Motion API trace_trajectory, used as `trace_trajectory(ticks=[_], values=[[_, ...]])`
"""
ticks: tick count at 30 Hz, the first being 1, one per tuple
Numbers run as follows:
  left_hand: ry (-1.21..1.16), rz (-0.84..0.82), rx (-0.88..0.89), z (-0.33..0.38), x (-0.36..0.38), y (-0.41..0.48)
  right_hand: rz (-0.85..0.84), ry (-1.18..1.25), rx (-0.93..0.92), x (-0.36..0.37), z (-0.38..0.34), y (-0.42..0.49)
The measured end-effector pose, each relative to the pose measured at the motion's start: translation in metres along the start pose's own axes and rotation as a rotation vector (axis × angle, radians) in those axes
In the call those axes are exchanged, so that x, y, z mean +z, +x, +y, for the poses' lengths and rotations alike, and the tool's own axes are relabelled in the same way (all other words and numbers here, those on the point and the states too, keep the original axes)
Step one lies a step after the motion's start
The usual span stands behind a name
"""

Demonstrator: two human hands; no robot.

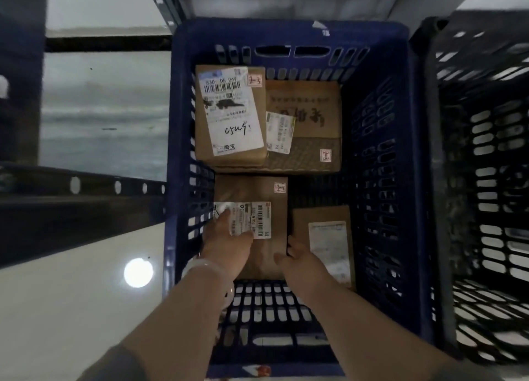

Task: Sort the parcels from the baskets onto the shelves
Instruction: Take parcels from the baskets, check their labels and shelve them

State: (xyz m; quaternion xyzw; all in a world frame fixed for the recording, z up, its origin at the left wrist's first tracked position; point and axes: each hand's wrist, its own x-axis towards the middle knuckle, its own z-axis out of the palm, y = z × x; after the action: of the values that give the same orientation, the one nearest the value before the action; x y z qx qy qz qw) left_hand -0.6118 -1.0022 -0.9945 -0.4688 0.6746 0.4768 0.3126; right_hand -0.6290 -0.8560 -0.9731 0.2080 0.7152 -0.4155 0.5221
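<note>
while both hands extend into the blue basket, the parcel marked 2-1 lies flat against its near left wall. the left hand rests on this parcel's shipping label, fingers stretched forward and thumb across the label. the right hand grips the parcel's right edge, fingers curled over it. just to the right lies a flat brown parcel with a pale label. at the far end, a parcel marked 2-3 overlaps a printed carton. a white band circles the left wrist. a black basket stands just beside the blue one on the right. a perforated rail crosses at left.
</note>
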Motion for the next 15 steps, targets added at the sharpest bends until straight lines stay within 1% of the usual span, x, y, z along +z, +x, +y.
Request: trace_trajectory(ticks=[4,7,9,12,15], values=[[0.101,0.013,-0.075,0.0,0.012,0.01,-0.009,-0.03,-0.04,0.009,0.008,0.01],[0.204,-0.016,-0.136,0.004,0.017,0.014,-0.009,-0.025,-0.016,0.017,0.007,0.015],[0.235,-0.018,-0.143,0.006,0.018,0.015,0.015,-0.013,0.005,0.022,0.006,0.021],[0.237,-0.003,-0.13,0.007,0.018,0.017,-0.001,0.016,0.083,0.022,0.001,0.026],[0.241,-0.015,-0.106,0.008,0.018,0.015,0.029,0.071,0.097,0.021,0.002,0.03]])
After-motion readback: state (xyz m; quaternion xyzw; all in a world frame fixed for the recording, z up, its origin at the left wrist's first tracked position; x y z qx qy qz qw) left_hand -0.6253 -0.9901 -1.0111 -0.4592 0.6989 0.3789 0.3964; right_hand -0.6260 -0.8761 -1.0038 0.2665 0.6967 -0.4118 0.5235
